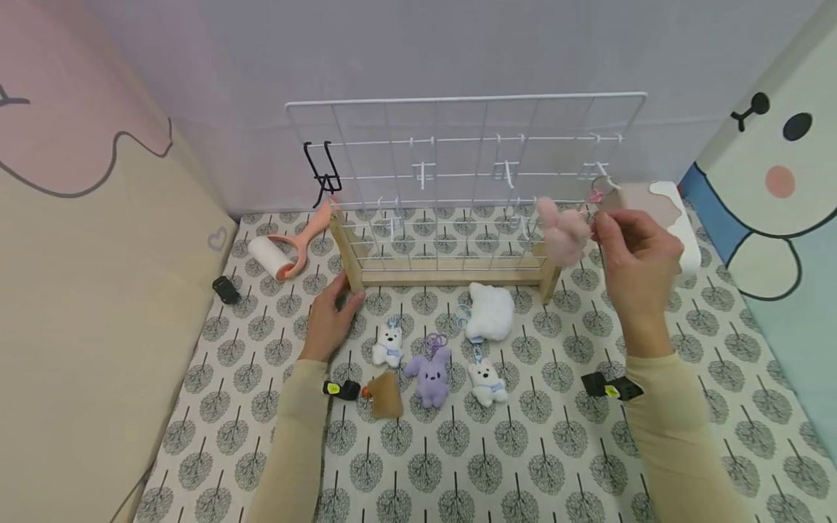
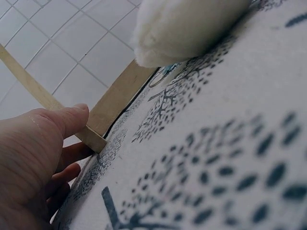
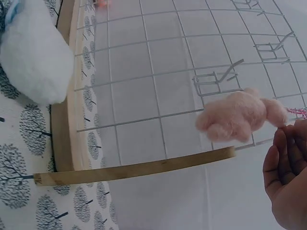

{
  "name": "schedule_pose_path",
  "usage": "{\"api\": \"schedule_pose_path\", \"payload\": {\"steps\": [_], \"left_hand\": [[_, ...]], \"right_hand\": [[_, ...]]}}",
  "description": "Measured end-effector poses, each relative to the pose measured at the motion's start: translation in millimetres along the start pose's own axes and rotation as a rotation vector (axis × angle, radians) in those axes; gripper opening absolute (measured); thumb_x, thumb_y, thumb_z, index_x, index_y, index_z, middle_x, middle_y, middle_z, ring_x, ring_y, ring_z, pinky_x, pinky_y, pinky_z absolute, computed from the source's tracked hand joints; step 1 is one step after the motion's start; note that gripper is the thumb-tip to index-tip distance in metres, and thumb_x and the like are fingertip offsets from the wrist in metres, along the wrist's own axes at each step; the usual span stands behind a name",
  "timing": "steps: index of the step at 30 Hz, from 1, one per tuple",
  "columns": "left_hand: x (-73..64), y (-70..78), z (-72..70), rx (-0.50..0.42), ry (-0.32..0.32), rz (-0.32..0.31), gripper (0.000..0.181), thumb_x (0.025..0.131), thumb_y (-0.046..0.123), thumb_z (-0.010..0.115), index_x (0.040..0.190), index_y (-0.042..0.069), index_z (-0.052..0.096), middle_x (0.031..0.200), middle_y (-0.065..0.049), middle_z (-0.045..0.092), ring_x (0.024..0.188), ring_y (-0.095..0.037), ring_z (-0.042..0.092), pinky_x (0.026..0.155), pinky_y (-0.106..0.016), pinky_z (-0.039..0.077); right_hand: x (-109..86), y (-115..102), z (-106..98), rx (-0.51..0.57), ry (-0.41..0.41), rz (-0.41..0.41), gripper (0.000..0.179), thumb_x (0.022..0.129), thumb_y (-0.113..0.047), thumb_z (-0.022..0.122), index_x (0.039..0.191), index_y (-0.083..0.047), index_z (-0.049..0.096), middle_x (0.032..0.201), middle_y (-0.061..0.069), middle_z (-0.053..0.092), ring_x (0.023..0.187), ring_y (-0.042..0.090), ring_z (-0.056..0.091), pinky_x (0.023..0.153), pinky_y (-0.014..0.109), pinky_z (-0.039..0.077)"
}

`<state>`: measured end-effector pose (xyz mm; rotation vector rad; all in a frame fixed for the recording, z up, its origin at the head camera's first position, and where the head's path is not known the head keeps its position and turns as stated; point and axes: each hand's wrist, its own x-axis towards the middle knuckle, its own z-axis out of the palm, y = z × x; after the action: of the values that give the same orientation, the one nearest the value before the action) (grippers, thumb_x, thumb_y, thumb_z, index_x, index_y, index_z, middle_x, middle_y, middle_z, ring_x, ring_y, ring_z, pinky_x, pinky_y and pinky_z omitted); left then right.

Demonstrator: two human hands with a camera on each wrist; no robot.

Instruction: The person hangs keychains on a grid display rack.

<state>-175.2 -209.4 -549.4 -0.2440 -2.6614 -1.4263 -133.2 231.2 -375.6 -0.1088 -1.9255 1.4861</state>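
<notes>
A white wire grid rack [image 1: 466, 138] stands on a wooden base. My left hand [image 1: 329, 319] grips the foot of its left wooden leg [image 2: 93, 136], thumb on one side and fingers on the other. At the right end, my right hand [image 1: 637, 250] pinches the edge of a fluffy pink plush keychain [image 1: 562, 236] with its fingertips. The plush's key ring [image 1: 603, 183] is at the upper right white hook [image 1: 607, 176]; whether it hangs fully there I cannot tell. In the right wrist view the pink plush [image 3: 237, 117] is beside the grid, its ring out of frame.
In front of the rack lie a white fluffy plush [image 1: 490, 312], two small white bear keychains [image 1: 389, 345], a purple rabbit keychain [image 1: 431, 378] and a brown piece [image 1: 386, 396]. A lint roller [image 1: 288, 250] and black clip [image 1: 225, 290] lie left; a white box [image 1: 680, 225] stands right. A black hook [image 1: 323, 174] hangs on the grid.
</notes>
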Motion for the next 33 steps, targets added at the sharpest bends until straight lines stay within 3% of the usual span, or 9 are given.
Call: {"api": "schedule_pose_path", "payload": {"steps": [6,10,12,17,21,27,33], "left_hand": [[-0.3,2.3,-0.8,0.002,0.002,-0.012,0.062,0.105,0.033,0.067,0.163,0.027,0.044,0.154,-0.007,0.059,0.147,-0.028,0.049,0.126,-0.050,0.031],[0.4,0.8,0.4,0.003,0.006,-0.009,0.062,0.105,0.033,0.067,0.163,0.026,0.044,0.154,-0.007,0.059,0.148,-0.028,0.048,0.126,-0.050,0.031],[0.4,0.5,0.8,0.003,0.005,-0.008,0.062,0.106,0.033,0.067,0.163,0.026,0.044,0.154,-0.007,0.058,0.148,-0.028,0.048,0.126,-0.049,0.031],[1.0,0.9,0.6,0.010,0.004,-0.004,0.062,0.106,0.033,0.066,0.163,0.024,0.044,0.156,-0.008,0.057,0.149,-0.028,0.047,0.127,-0.049,0.031],[1.9,1.5,-0.1,0.009,0.006,0.007,0.062,0.106,0.033,0.066,0.163,0.022,0.045,0.155,-0.009,0.057,0.149,-0.030,0.047,0.126,-0.050,0.031],[3.6,-1.0,1.0,0.018,0.011,0.016,0.062,0.105,0.034,0.067,0.162,0.024,0.045,0.155,-0.008,0.057,0.148,-0.031,0.048,0.126,-0.051,0.031],[2.3,-1.6,1.5,0.010,0.010,-0.002,0.062,0.105,0.036,0.066,0.163,0.026,0.044,0.156,-0.006,0.056,0.149,-0.029,0.047,0.126,-0.050,0.031]], "right_hand": [[-29.9,22.8,3.9,0.032,-0.048,0.039,0.020,0.100,-0.004,0.071,0.100,0.015,0.074,0.082,-0.015,0.072,0.075,0.006,0.068,0.075,0.017,0.057],[-55.0,44.7,8.8,-0.006,-0.094,0.092,0.015,0.099,-0.001,0.071,0.101,0.014,0.075,0.081,-0.018,0.071,0.072,0.004,0.067,0.071,0.014,0.056],[-70.1,54.2,11.5,-0.044,-0.125,0.133,0.013,0.099,-0.002,0.072,0.101,0.010,0.077,0.081,-0.012,0.072,0.072,0.003,0.066,0.068,0.013,0.054],[-107.3,73.5,19.3,-0.131,-0.233,0.213,0.013,0.100,-0.007,0.072,0.102,0.005,0.078,0.088,0.015,0.076,0.072,0.001,0.065,0.064,0.012,0.052],[-130.1,81.6,24.5,-0.193,-0.323,0.252,0.014,0.100,-0.009,0.073,0.103,0.003,0.078,0.090,0.020,0.077,0.071,0.002,0.064,0.063,0.012,0.051],[-148.6,84.9,30.3,-0.257,-0.416,0.328,0.016,0.099,-0.017,0.074,0.104,-0.002,0.079,0.093,0.012,0.077,0.074,0.009,0.064,0.067,0.017,0.051],[-157.7,85.2,34.3,-0.232,-0.435,0.347,0.013,0.098,-0.016,0.075,0.103,-0.004,0.078,0.092,0.010,0.076,0.076,0.012,0.065,0.069,0.018,0.053]]}}
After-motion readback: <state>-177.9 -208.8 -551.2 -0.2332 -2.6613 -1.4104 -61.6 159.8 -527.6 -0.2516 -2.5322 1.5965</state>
